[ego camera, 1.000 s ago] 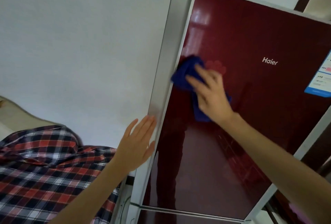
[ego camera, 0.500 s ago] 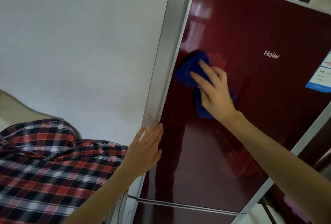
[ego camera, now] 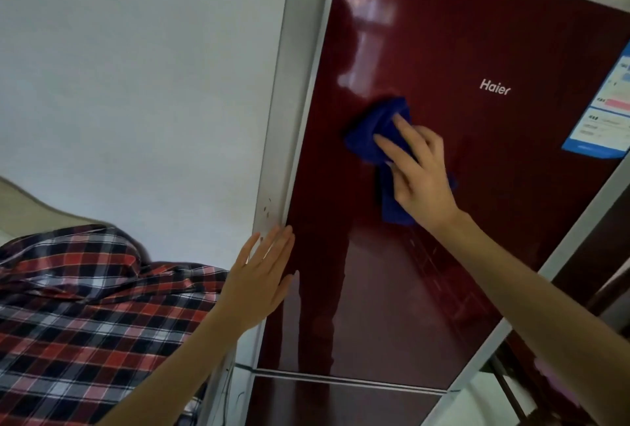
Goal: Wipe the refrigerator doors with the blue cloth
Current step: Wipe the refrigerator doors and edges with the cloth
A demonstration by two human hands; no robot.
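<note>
since a second ago my right hand [ego camera: 422, 173] has slid the blue cloth [ego camera: 371, 129] away from the left edge of the upper refrigerator door [ego camera: 477, 33] toward its middle. my left hand [ego camera: 259, 275] has come up to rest against that edge, where the red panel meets the silver side trim [ego camera: 289, 85].

my right hand lies flat, fingers straight and spread, pressing the cloth to the glossy panel without gripping it. my left hand is flat too, fingers straight, holding nothing.

i judge the wiping is somewhere near its start or middle. the sheen does not tell me which parts are done, but the cloth is working only the left-middle band. the top, the right side, the low part and the lower door [ego camera: 341, 405] past the silver divider seem left to do.

the cloth is bunched under my right fingers. its thick fold sticks out left of and above my fingertips, and a tail shows below my palm. it sits left of the haier logo [ego camera: 495, 87] and well apart from the blue-edged label [ego camera: 606, 112] at the right.
</note>
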